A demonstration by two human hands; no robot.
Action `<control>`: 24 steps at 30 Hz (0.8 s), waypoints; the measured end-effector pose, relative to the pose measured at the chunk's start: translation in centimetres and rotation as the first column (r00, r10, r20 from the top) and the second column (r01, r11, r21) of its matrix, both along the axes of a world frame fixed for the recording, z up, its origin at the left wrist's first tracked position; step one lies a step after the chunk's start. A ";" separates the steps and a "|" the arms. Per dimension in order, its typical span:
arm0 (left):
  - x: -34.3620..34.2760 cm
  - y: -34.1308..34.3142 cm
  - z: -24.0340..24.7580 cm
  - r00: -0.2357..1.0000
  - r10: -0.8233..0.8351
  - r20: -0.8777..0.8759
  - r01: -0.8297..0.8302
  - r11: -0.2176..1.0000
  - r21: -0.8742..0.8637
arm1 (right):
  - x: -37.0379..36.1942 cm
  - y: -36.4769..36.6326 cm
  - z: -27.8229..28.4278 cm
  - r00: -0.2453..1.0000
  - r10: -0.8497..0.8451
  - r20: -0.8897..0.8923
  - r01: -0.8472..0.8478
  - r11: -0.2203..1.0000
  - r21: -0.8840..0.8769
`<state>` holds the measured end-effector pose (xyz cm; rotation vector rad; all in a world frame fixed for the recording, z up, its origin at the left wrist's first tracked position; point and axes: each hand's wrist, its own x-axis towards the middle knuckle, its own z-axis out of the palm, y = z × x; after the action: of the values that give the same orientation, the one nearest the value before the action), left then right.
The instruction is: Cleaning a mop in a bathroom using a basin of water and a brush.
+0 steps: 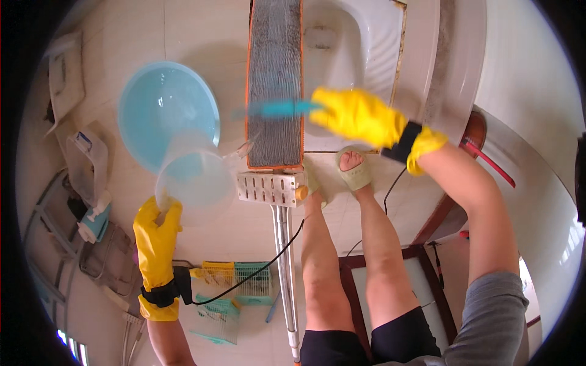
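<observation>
My left hand (pixel 157 241), in a yellow rubber glove, grips the handle of a translucent plastic jug (pixel 198 180). The jug is tilted toward a flat mop head (pixel 274 58), with a streak of water at its lip. Grey with orange edging, the mop head joins a perforated metal bracket (pixel 268 188) and a metal pole (pixel 284 256). My right hand (pixel 360 119), also gloved in yellow, is closed round a blue brush (pixel 278 108) over the mop head. Motion blurs the brush, and its bristles cannot be made out.
A light blue basin (pixel 135 119) stands on the tiled floor left of the mop head. Beyond my slippered feet lies a white squat toilet (pixel 375 46). Yellow and green plastic baskets (pixel 253 283) sit below the jug. A dark-framed stool (pixel 348 277) is under my legs.
</observation>
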<state>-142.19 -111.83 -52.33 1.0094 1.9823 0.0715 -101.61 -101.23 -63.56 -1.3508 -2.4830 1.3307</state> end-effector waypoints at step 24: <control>1.2 2.6 -0.1 0.966 -0.228 -0.124 0.218 0.972 -0.090 | 2.1 -2.4 0.4 0.981 0.038 0.188 0.012 0.966 -0.260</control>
<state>-140.99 -109.26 -52.48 1.2082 1.9612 -0.1983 -99.47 -103.67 -63.20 -1.5869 -2.5073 1.6539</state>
